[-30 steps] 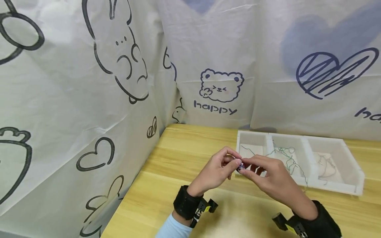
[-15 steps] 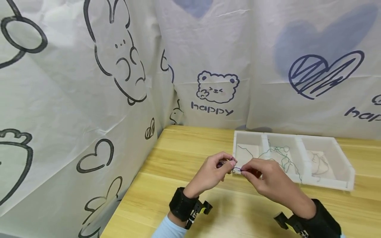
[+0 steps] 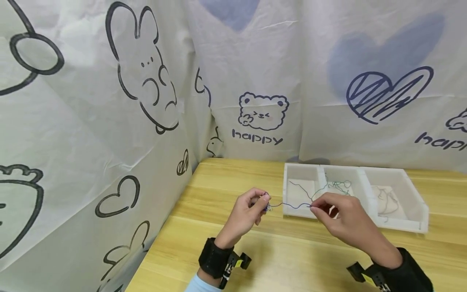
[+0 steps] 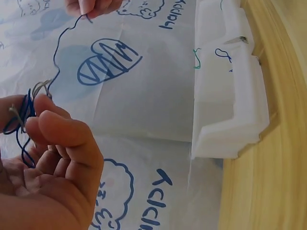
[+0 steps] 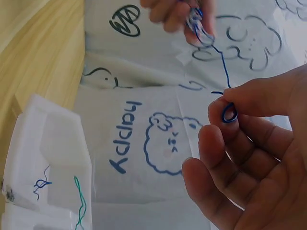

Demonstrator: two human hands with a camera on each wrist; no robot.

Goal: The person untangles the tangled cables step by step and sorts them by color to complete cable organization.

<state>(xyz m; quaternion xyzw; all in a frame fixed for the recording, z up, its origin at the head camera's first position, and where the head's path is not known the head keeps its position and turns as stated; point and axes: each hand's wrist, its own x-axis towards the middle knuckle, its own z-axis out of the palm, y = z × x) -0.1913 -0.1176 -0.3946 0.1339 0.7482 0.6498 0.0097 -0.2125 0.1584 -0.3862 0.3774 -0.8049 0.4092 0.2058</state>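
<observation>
My left hand point(image 3: 242, 211) holds a small tangled bundle of blue and pale wires point(image 4: 21, 112) between thumb and fingers, partly hidden by them in the head view. From the bundle a single thin blue wire point(image 3: 292, 206) runs across to my right hand point(image 3: 341, 213). There, thumb and forefinger pinch the strand close to its end. A small blue loop point(image 5: 230, 114) sticks out by the pinching fingertips in the right wrist view, with a short free tip beside it. Slack waves show in the stretch between the hands, above the table.
Behind the right hand stands a white three-compartment box point(image 3: 405, 225). A dark strand point(image 3: 300, 186) lies in its left compartment, green wires point(image 3: 339, 186) in the middle one, and pale wires point(image 3: 386, 200) at right. Printed cloth point(image 3: 270, 73) hangs behind and left of the wooden table point(image 3: 219, 182).
The hands started together at the bundle and have moved apart. My right hand has drawn the blue wire out rightward, while my left hand shifted left with the bundle.
</observation>
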